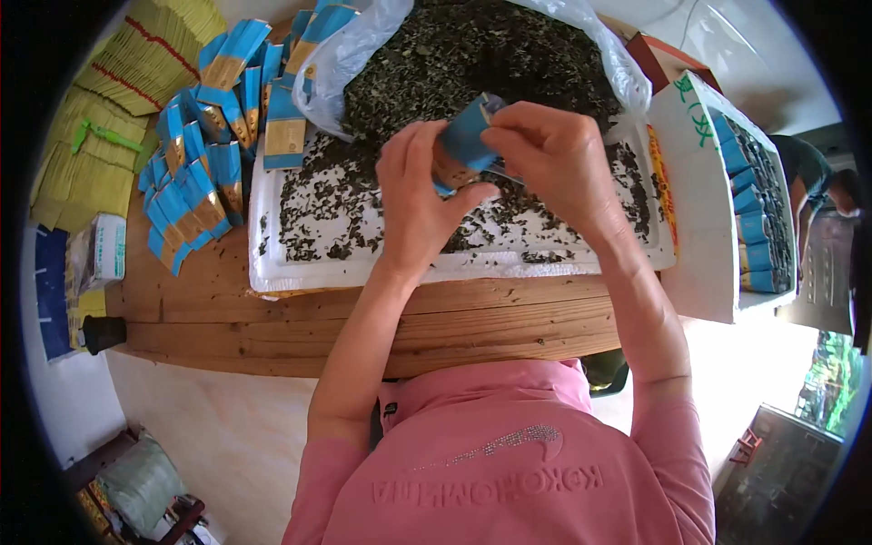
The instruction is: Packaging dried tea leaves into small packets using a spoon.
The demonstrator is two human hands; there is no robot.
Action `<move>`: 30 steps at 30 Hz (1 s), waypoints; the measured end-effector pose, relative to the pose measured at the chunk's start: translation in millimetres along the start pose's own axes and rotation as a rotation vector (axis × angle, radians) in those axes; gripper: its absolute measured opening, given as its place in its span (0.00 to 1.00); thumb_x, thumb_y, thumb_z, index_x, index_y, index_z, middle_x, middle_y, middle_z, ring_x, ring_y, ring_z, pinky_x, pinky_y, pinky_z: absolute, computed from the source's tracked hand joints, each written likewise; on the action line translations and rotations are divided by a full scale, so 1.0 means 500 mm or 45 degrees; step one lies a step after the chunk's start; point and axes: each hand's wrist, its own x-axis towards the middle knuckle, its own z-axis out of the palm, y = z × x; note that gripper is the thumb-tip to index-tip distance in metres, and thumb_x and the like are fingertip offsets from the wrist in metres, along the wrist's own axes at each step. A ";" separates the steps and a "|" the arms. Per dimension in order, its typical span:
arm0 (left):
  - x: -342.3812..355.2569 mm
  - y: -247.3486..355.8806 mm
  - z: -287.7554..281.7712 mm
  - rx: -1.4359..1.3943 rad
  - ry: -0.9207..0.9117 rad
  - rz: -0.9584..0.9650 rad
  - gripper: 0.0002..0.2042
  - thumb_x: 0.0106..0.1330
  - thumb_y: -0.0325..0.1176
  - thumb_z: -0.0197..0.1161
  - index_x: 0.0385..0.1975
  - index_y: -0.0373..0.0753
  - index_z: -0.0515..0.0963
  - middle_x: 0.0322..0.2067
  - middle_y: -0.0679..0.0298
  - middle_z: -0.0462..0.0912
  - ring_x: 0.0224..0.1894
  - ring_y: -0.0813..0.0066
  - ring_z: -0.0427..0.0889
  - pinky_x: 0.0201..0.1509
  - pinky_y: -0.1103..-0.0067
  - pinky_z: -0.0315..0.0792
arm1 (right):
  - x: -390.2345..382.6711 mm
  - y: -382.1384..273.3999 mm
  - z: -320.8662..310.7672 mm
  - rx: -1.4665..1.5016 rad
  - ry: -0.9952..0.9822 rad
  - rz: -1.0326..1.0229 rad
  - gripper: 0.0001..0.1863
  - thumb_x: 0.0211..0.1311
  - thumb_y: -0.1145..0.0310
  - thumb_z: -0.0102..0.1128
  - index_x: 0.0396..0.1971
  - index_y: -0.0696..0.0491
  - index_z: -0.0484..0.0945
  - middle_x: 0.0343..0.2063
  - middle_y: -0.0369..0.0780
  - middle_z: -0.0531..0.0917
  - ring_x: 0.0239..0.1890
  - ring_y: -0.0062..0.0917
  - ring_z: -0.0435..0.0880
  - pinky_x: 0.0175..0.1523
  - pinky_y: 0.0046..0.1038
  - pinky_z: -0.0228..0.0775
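Head view: gripping blue pouch (467, 138) in curled left hand (413, 195), pinching its top edge with right hand (561, 162), above white foam tray (381, 270). Apparently done: packs (754, 227) boxed at right. Left: heaped pouches (193, 204), plentiful dark leaf (481, 54).

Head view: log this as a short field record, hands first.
left hand: holds a blue-and-brown packet
right hand: fingers at the packet's upper end; exact grip unclear
packet pose: tilted, above the white foam tray
tray contents: scattered dark leaf flakes
plastic bag: open, holding a large leaf heap
left side: piled blue-and-gold packets on the wooden table
right side: white box with blue packets
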 end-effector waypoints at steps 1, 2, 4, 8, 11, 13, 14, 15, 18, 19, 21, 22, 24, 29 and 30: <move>-0.004 -0.004 -0.002 -0.004 -0.010 0.001 0.38 0.42 0.37 0.79 0.55 0.38 0.67 0.51 0.56 0.71 0.55 0.54 0.69 0.57 0.63 0.66 | -0.001 0.000 -0.022 0.005 -0.015 0.049 0.06 0.60 0.72 0.63 0.34 0.59 0.82 0.20 0.32 0.81 0.21 0.11 0.75 0.25 0.15 0.66; -0.007 -0.009 -0.005 -0.011 -0.020 0.003 0.39 0.42 0.38 0.79 0.57 0.38 0.67 0.53 0.56 0.70 0.56 0.55 0.69 0.58 0.64 0.66 | -0.003 -0.005 -0.046 0.009 -0.013 0.082 0.06 0.60 0.72 0.63 0.35 0.59 0.82 0.21 0.32 0.81 0.22 0.11 0.75 0.25 0.15 0.66; -0.010 -0.020 -0.008 -0.056 -0.031 -0.025 0.39 0.44 0.38 0.79 0.58 0.39 0.66 0.54 0.56 0.69 0.56 0.56 0.69 0.59 0.65 0.66 | -0.007 0.001 -0.099 0.047 0.008 0.134 0.07 0.60 0.73 0.62 0.36 0.59 0.82 0.22 0.33 0.81 0.23 0.11 0.76 0.27 0.15 0.67; -0.013 -0.018 -0.017 -0.181 -0.033 -0.181 0.36 0.48 0.38 0.78 0.58 0.40 0.69 0.54 0.60 0.70 0.57 0.64 0.70 0.58 0.69 0.66 | -0.018 -0.018 -0.227 -0.005 0.230 0.188 0.07 0.59 0.77 0.62 0.37 0.61 0.82 0.25 0.38 0.83 0.25 0.16 0.78 0.33 0.17 0.70; -0.013 -0.025 -0.026 -0.166 -0.057 -0.220 0.32 0.51 0.38 0.76 0.56 0.40 0.70 0.54 0.61 0.73 0.55 0.66 0.73 0.56 0.71 0.66 | -0.032 0.005 -0.360 -0.151 0.396 0.024 0.08 0.61 0.74 0.61 0.38 0.61 0.82 0.27 0.37 0.84 0.28 0.16 0.80 0.37 0.18 0.70; -0.010 -0.026 -0.020 -0.207 -0.066 -0.205 0.30 0.53 0.38 0.74 0.55 0.40 0.71 0.53 0.62 0.74 0.53 0.68 0.73 0.53 0.72 0.67 | -0.053 0.038 -0.471 -0.331 0.539 0.040 0.09 0.62 0.71 0.60 0.39 0.60 0.82 0.28 0.37 0.85 0.29 0.16 0.81 0.38 0.18 0.69; -0.011 -0.028 -0.019 -0.206 -0.079 -0.206 0.29 0.53 0.37 0.74 0.55 0.39 0.71 0.53 0.62 0.74 0.52 0.69 0.73 0.53 0.73 0.67 | -0.060 0.043 -0.499 -0.380 0.679 0.055 0.10 0.63 0.70 0.60 0.40 0.58 0.82 0.29 0.36 0.85 0.29 0.16 0.81 0.38 0.17 0.68; -0.012 -0.030 -0.022 -0.198 -0.087 -0.208 0.28 0.54 0.36 0.73 0.54 0.39 0.72 0.53 0.62 0.74 0.51 0.69 0.73 0.52 0.74 0.67 | -0.068 0.062 -0.537 -0.428 0.718 0.071 0.10 0.63 0.69 0.61 0.39 0.58 0.82 0.28 0.36 0.85 0.29 0.15 0.81 0.36 0.18 0.69; -0.007 -0.024 -0.019 -0.258 -0.102 -0.241 0.25 0.55 0.35 0.72 0.53 0.37 0.73 0.52 0.63 0.75 0.50 0.70 0.73 0.51 0.76 0.66 | -0.109 0.140 -0.674 -0.469 0.803 0.177 0.10 0.62 0.67 0.62 0.38 0.57 0.83 0.26 0.35 0.85 0.29 0.15 0.81 0.35 0.18 0.70; -0.008 -0.028 -0.018 -0.268 -0.105 -0.238 0.25 0.55 0.35 0.72 0.53 0.37 0.73 0.52 0.63 0.75 0.50 0.70 0.73 0.51 0.76 0.66 | -0.118 0.160 -0.690 -0.618 0.788 0.284 0.10 0.61 0.66 0.62 0.37 0.56 0.83 0.25 0.35 0.84 0.28 0.15 0.82 0.34 0.18 0.71; -0.010 -0.033 -0.017 -0.291 -0.112 -0.295 0.23 0.56 0.33 0.70 0.52 0.36 0.74 0.50 0.63 0.76 0.50 0.71 0.73 0.51 0.77 0.66 | -0.135 0.205 -0.699 -0.771 0.779 0.397 0.11 0.60 0.65 0.62 0.35 0.56 0.83 0.23 0.35 0.84 0.28 0.14 0.82 0.32 0.18 0.73; -0.011 -0.032 -0.015 -0.288 -0.108 -0.320 0.22 0.57 0.32 0.69 0.51 0.36 0.74 0.50 0.64 0.76 0.49 0.72 0.74 0.51 0.77 0.66 | -0.142 0.229 -0.694 -0.914 0.741 0.464 0.11 0.59 0.64 0.61 0.34 0.56 0.83 0.22 0.35 0.84 0.26 0.15 0.83 0.32 0.18 0.74; -0.011 -0.034 -0.011 -0.305 -0.124 -0.347 0.21 0.57 0.32 0.69 0.51 0.36 0.74 0.49 0.64 0.76 0.49 0.72 0.74 0.51 0.77 0.66 | -0.153 0.269 -0.682 -1.062 0.710 0.536 0.11 0.59 0.64 0.61 0.33 0.56 0.83 0.20 0.36 0.83 0.24 0.16 0.84 0.31 0.18 0.75; -0.016 -0.046 -0.011 -0.308 -0.160 -0.424 0.19 0.58 0.33 0.68 0.49 0.37 0.76 0.48 0.65 0.77 0.48 0.73 0.74 0.49 0.77 0.67 | -0.156 0.349 -0.653 -1.073 0.638 0.621 0.09 0.58 0.67 0.59 0.30 0.57 0.84 0.20 0.39 0.84 0.21 0.21 0.85 0.29 0.20 0.76; -0.014 -0.044 -0.011 -0.315 -0.152 -0.427 0.18 0.59 0.32 0.68 0.48 0.36 0.76 0.48 0.65 0.77 0.48 0.74 0.74 0.49 0.78 0.67 | -0.155 0.361 -0.650 -1.125 0.615 0.675 0.09 0.58 0.68 0.59 0.29 0.57 0.83 0.20 0.39 0.84 0.20 0.21 0.85 0.29 0.21 0.76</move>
